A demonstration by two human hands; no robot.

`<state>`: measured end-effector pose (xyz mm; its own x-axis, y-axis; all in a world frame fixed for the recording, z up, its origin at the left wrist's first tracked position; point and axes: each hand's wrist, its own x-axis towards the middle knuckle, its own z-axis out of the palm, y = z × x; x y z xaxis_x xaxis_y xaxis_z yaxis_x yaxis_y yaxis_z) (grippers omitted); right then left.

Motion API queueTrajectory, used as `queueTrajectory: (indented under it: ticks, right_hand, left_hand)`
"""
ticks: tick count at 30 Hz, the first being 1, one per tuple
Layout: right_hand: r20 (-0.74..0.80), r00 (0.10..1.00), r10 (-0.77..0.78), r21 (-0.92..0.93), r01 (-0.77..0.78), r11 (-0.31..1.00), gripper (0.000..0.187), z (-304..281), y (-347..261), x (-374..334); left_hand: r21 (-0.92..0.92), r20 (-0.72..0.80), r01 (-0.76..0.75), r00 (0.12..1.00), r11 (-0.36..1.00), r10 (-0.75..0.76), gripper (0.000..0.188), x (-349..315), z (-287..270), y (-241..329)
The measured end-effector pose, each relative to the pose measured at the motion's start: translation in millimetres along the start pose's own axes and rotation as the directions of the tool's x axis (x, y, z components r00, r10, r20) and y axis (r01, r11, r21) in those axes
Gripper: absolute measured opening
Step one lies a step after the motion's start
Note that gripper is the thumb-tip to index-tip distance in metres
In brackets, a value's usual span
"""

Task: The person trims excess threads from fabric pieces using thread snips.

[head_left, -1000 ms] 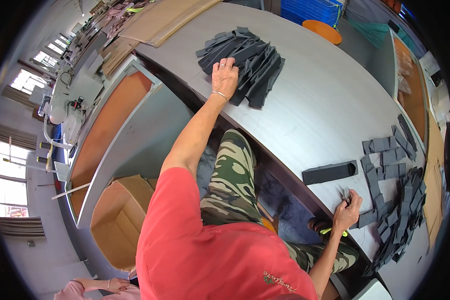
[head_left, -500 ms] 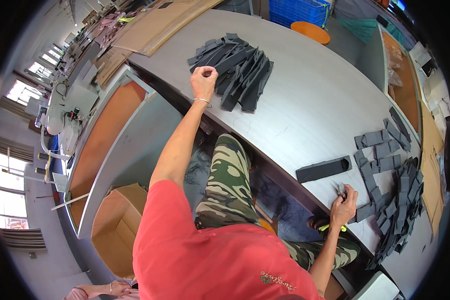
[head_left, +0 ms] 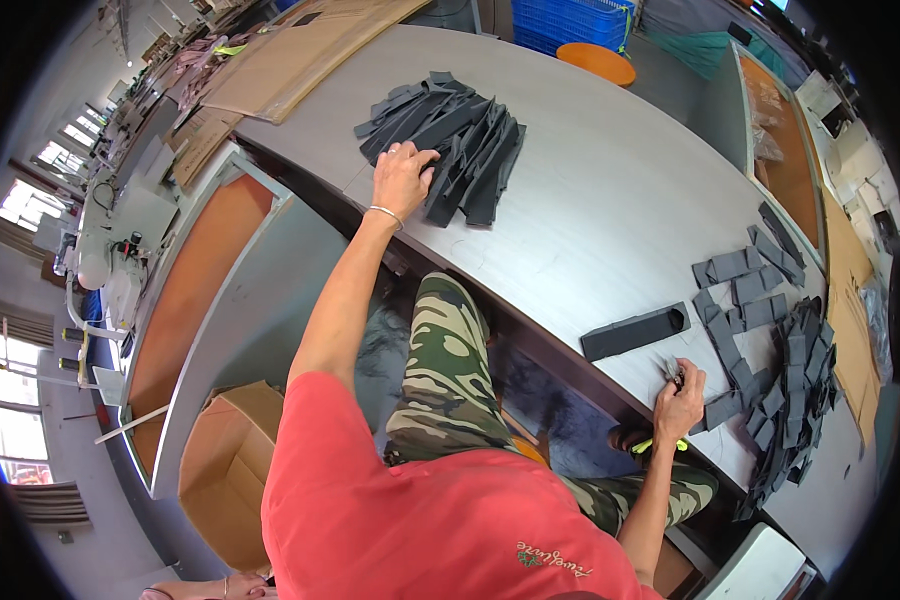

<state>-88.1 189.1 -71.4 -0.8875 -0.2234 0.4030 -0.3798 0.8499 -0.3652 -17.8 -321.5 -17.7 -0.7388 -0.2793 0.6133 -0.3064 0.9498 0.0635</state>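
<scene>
left hand (head_left: 402, 180) on dark strips (head_left: 455, 145), cardboard (head_left: 300, 55) beyond

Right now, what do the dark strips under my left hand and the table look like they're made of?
Dark strips: probably fabric or a thin synthetic sheet, matte charcoal, lying limp and fanned in a loose stack; the exact fibre can't be told. Table: looks like grey laminate or painted board, smooth with a faint sheen and a dark edge.

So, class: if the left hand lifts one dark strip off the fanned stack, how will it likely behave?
Probably light and bendy: the dark strips look thin and flat where they lie fanned under the left hand. They may well slide over each other, being loosely overlapped. Rolling seems unlikely; nothing about them is round, and they lie flat on the grey table.
</scene>
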Motion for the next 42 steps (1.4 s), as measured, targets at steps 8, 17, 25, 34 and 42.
queueTrajectory:
  ticks: [8, 17, 25, 34, 42]
  right_hand:
    - [0.017, 1.0, 0.021, -0.027, -0.021, 0.999, 0.031, -0.9, -2.6, -0.3]
    - [0.006, 1.0, 0.015, -0.044, -0.015, 0.999, 0.031, -0.5, 0.2, -0.7]
    - [-0.016, 1.0, 0.003, -0.039, -0.004, 0.999, 0.031, -1.0, -3.9, 0.0]
    - [-0.033, 0.999, 0.017, -0.034, -0.019, 0.999, 0.03, 0.0, -4.2, 0.2]
    - [-0.056, 0.998, 0.017, -0.03, -0.018, 0.999, 0.031, 0.2, -2.1, 2.0]
  left_hand:
    - [0.137, 0.052, -0.03, 0.998, 0.99, 0.023, 0.015, 10.8, 25.9, 4.6]
    - [-0.222, 0.005, 0.229, 0.972, 0.948, -0.234, 0.006, 3.7, 31.6, -3.7]
    - [-0.617, 0.262, 0.528, 0.837, 0.584, -0.48, 0.014, -1.9, 27.5, -28.7]
    - [-0.855, 0.287, 0.472, 0.776, 0.215, -0.561, 0.036, -11.5, -6.8, 3.3]
    - [-0.56, 0.086, 0.539, 0.794, 0.63, -0.602, 0.026, -48.6, -13.5, 73.1]
